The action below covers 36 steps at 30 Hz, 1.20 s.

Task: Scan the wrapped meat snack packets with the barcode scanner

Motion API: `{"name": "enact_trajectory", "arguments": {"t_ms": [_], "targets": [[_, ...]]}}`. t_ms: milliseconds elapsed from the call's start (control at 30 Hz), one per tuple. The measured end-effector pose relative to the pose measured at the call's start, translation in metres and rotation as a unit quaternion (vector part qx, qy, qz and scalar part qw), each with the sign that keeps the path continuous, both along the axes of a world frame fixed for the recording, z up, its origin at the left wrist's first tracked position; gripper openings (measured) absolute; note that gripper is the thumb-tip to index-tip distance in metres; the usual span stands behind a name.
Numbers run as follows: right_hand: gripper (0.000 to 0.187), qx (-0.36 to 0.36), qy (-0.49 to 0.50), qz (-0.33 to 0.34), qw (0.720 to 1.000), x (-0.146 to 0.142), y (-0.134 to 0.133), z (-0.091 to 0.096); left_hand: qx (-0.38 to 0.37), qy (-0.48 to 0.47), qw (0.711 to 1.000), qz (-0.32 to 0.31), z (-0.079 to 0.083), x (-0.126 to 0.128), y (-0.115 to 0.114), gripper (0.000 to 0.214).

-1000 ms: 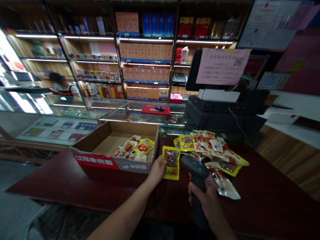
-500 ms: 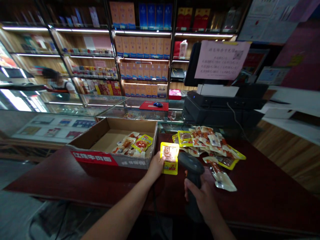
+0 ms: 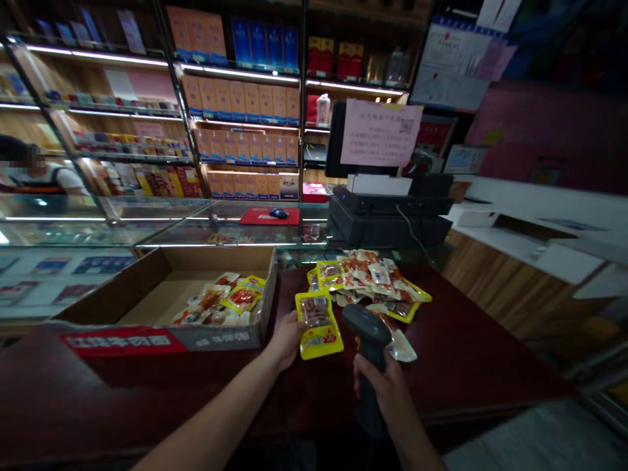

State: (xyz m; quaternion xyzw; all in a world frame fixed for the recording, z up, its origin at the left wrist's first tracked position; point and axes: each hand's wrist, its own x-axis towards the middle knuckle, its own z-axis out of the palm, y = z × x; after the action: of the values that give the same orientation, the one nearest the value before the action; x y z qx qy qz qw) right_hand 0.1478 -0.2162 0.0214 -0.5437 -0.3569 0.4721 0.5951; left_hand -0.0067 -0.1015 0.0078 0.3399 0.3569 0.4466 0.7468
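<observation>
On the left of the dark red table [image 3: 481,353] stands a shallow cardboard box [image 3: 220,339], its brown floor bare over the left part. Toward its right side lies a small, loose group of sealed snack packets [image 3: 209,297], with a yellow pouch [image 3: 244,294] on top. Judged by that, the work looks begun but well short of finished, though nothing shows whether these packets have been scanned.

Just right of the box, the left hand [image 3: 287,340] is closed in a pinch on the left edge of a yellow-edged meat packet [image 3: 318,326]. Its barcode label faces up, at the far end. This seems to be the packet being dealt with now; whether it touches the table I cannot tell.

Farther right, the right hand [image 3: 380,379] is wrapped around the handle of a dark barcode scanner [image 3: 367,327], its head beside the held packet but apart from it. No scanning light shows on the label.

Beyond the scanner, on the far right, sits a larger heap of packets [image 3: 367,271], apparently the bulk of what is left. One pale packet [image 3: 403,347] lies on its near side, partly hidden by the scanner.
</observation>
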Motion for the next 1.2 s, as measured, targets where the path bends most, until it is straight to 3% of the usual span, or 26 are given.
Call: {"name": "enact_trajectory", "arguments": {"t_ms": [133,267,400,500,633,700,867,1033,1200], "targets": [[0.044,-0.002,0.008,-0.06,0.998,0.028,-0.013,0.005,-0.011,-0.035,0.997,-0.068,0.013,0.052,-0.006,0.038],[0.038,-0.002,0.003,-0.107,0.994,0.054,-0.026,0.009,-0.005,-0.02,0.995,-0.095,-0.002,0.112,-0.007,0.035],[0.039,0.0,-0.007,-0.128,0.992,0.07,-0.034,0.008,0.075,0.108,0.991,-0.041,-0.023,0.148,0.0,0.037],[0.039,0.0,-0.006,-0.124,0.992,0.073,-0.037,0.007,0.179,0.225,0.958,-0.002,-0.027,0.151,0.005,0.047],[0.038,0.001,0.004,-0.112,0.994,0.068,-0.035,0.004,0.278,0.349,0.893,0.056,-0.02,0.14,0.002,0.056],[0.039,-0.004,0.005,-0.102,0.995,0.063,-0.032,0.003,0.298,0.372,0.877,0.065,-0.014,0.132,-0.003,0.053],[0.041,-0.03,0.003,-0.07,0.997,0.043,-0.022,0.003,0.295,0.319,0.899,0.053,-0.003,0.098,-0.008,0.033],[0.048,-0.035,0.001,-0.006,0.999,0.009,-0.01,0.002,0.32,0.278,0.899,0.109,0.014,0.028,0.0,0.012],[0.045,-0.016,-0.013,0.066,0.998,-0.024,0.001,0.002,0.29,0.349,0.876,0.161,0.057,-0.066,0.034,0.01]]}}
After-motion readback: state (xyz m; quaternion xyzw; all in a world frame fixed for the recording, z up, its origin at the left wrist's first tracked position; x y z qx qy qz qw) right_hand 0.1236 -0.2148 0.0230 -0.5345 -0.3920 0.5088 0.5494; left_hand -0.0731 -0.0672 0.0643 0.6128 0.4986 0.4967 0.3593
